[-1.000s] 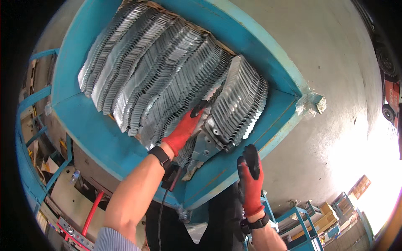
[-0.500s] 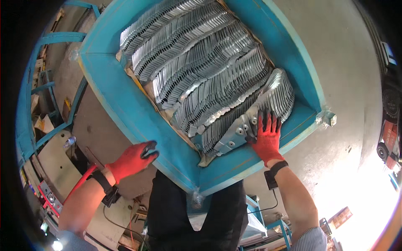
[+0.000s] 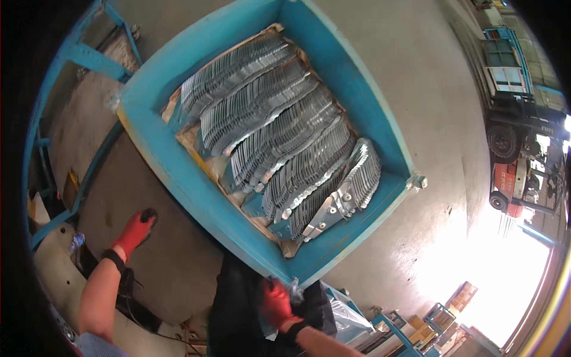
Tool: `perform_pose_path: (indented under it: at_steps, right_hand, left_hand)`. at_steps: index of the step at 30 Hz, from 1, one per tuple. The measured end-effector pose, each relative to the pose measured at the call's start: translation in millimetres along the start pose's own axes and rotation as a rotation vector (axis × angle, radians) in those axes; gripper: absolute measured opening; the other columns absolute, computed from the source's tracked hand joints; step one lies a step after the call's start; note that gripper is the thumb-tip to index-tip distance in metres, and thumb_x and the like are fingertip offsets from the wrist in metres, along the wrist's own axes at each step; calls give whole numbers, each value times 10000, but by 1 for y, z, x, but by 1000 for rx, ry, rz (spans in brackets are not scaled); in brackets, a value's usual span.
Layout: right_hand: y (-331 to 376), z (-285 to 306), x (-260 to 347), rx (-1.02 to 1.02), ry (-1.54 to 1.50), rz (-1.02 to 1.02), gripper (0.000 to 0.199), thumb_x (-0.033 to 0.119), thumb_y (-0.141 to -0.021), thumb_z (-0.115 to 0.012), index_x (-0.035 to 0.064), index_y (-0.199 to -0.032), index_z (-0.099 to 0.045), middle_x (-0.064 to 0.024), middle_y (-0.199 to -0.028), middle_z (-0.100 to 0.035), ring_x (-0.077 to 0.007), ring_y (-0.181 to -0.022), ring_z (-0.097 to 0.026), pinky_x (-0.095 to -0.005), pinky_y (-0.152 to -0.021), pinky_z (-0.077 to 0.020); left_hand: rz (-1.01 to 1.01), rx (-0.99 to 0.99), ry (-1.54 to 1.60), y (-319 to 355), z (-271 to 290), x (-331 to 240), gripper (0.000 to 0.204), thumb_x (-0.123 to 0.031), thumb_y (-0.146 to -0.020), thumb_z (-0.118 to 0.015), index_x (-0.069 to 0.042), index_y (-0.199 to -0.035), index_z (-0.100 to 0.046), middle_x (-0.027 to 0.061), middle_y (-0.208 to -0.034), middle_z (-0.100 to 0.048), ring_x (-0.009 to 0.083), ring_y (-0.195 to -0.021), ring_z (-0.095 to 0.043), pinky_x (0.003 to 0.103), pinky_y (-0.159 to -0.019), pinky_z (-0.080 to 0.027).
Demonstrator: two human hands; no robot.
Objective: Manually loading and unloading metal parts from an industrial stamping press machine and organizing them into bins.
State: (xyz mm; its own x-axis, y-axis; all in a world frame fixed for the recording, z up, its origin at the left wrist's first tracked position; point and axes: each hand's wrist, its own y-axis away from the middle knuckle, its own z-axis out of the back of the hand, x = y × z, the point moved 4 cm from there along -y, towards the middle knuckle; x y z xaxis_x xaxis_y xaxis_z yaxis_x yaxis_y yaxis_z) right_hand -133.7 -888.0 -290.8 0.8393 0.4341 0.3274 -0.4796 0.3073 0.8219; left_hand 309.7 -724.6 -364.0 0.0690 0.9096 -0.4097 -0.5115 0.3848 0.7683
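A teal metal crate (image 3: 184, 178) stands before me, packed with several slanting rows of thin, shiny formed metal brackets (image 3: 279, 128). At the near end of the closest row, one bracket (image 3: 324, 219) shows its flat face with round holes. My left hand (image 3: 133, 234), in a red glove with dark fingertips, is off the crate's left side above the floor. Its fingers are curled together and nothing shows in them. My right hand (image 3: 277, 304), gloved the same way, is beside the crate's near corner, in front of my dark trousers; motion blurs its fingers.
Clear plastic wrap covers the crate's near corner and its right corner (image 3: 417, 182). A teal frame (image 3: 95, 59) stands at the far left. A red forklift (image 3: 505, 178) is at the right. Teal racks and cardboard boxes (image 3: 463, 296) stand at the lower right.
My right hand has left the bracket at the near end and moved down and left to the crate's near corner. My left hand has drawn farther left. The view has shifted, showing more forklift.
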Motion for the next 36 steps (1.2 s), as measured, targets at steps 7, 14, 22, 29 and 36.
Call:
perform_pose_path:
  at_steps: [7, 14, 22, 29, 36]
  right_hand:
    - [14, 18, 121, 37, -305, 272, 711, 375, -825, -645, 35, -1399, -399, -206, -1378, -449, -402, -1289, -412, -516, -1081, -323]
    - [44, 70, 67, -13, -39, 429, 642, 371, -785, -673, 30, -1298, -493, -236, -1237, -557, -412, -1148, -530, -491, -993, -416]
    - [115, 55, -93, 264, 483, 363, 425, 380, -859, -623, 43, -1117, -650, -188, -1060, -677, -337, -967, -653, -438, -846, -507]
    - [186, -33, -273, 545, 537, 30, 673, 539, -898, -487, 54, -1364, -485, -212, -1358, -528, -372, -1287, -469, -466, -1086, -357]
    - [205, -37, -239, 310, 130, 32, 580, 396, -930, -544, 11, -1359, -483, -234, -1353, -525, -408, -1272, -470, -439, -1080, -375]
  left_hand:
    - [120, 16, -69, 41, -19, 99, 407, -357, -903, -597, -15, -1116, -654, 216, -1071, -680, 367, -1056, -635, 445, -915, -482]
    - [43, 513, 70, 203, -123, -73, 420, -387, -933, -544, -84, -1208, -634, 154, -1088, -691, 286, -1054, -646, 381, -905, -486]
    - [-61, 91, 74, 372, -162, -72, 385, -397, -941, -569, -65, -1124, -635, 75, -910, -697, 224, -833, -663, 366, -770, -507]
    - [445, -204, 678, 434, -203, 97, 453, -427, -954, -518, -57, -1189, -633, 148, -1105, -684, 304, -1065, -632, 381, -931, -471]
    - [133, -340, 416, 391, -234, 126, 497, -460, -928, -457, -49, -1104, -673, 171, -1069, -692, 350, -1060, -632, 438, -915, -469]
